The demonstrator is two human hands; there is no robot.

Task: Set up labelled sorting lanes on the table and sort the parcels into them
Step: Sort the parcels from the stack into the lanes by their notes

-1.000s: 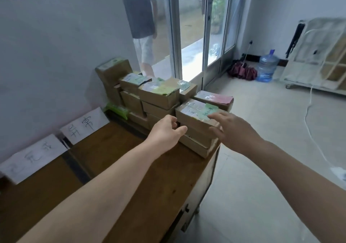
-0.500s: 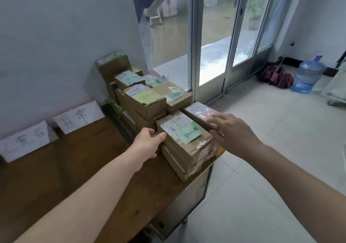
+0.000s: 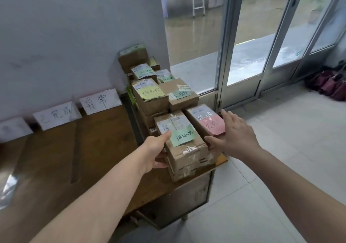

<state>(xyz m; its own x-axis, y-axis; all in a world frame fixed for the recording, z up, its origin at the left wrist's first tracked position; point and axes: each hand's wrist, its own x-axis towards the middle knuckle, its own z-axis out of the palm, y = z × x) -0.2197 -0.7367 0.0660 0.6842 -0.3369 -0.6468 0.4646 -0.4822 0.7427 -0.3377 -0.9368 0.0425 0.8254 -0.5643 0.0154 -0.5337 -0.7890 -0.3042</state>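
Note:
A pile of cardboard parcels fills the right end of the brown table point(image 3: 89, 160). The nearest top parcel point(image 3: 187, 149) carries a green handwritten note. My left hand point(image 3: 155, 151) grips its left side, thumb on the top edge and fingers curled against the side. My right hand point(image 3: 234, 136) reaches to its right side with spread fingers, the thumb touching that side. Under its fingers lies a parcel with a pink note point(image 3: 207, 121). Three white paper lane labels point(image 3: 100, 101) point(image 3: 57, 114) point(image 3: 13, 128) lean against the wall.
More parcels with yellow and green notes point(image 3: 149, 95) are stacked behind, up to the wall. Dark tape strips point(image 3: 74, 154) divide the table top. Glass doors point(image 3: 241, 55) stand at the right, with dark red bundles point(image 3: 329, 85) on the tiled floor beyond.
The view has tilted down and closed in on the pile. My left hand has taken hold of the near parcel's left side, and my right hand has come down to its right side.

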